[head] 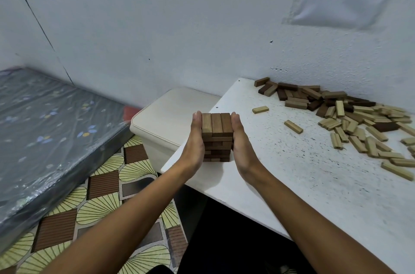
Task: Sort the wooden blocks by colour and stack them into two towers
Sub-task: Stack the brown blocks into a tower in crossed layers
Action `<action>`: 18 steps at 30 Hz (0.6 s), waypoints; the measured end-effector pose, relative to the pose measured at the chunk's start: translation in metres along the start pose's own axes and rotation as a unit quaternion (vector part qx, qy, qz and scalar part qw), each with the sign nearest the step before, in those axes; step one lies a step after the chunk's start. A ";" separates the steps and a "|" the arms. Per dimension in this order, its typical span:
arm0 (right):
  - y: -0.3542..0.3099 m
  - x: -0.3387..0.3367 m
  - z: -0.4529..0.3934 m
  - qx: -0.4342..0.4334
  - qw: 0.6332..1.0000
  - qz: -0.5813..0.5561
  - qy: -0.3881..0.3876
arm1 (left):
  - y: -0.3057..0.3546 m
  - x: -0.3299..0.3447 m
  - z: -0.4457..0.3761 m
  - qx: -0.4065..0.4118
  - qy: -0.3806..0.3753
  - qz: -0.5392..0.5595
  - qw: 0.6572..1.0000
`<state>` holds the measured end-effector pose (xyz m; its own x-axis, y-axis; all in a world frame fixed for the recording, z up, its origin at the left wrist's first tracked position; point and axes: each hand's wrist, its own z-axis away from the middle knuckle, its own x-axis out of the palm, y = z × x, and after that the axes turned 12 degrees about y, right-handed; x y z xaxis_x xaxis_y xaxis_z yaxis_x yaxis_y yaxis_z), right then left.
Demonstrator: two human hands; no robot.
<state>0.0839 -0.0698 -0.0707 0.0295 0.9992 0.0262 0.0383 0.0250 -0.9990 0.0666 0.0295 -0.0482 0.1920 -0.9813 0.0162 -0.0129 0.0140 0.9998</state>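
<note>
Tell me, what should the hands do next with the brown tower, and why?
Probably let go gently and reach for another dark block in the pile. The left hand and right hand press flat on both sides of the brown tower, whose layers look squared up, while many dark and light blocks lie mixed on the white table.

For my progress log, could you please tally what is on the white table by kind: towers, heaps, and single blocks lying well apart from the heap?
Brown block tower: 1
Mixed heap of loose blocks: 1
Pale single blocks lying apart from the heap: 2
Total: 4
</note>
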 end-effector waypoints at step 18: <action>-0.010 -0.026 0.000 0.042 0.998 -0.026 0.032 | -0.005 -0.029 -0.021 0.038 0.034 -0.080 0.995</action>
<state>0.0827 -0.0964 -0.0617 0.0941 0.9925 0.0775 -0.0424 0.0818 -0.9958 0.0820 0.0621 -0.0533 0.2639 -0.9544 -0.1398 -0.0510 -0.1585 0.9860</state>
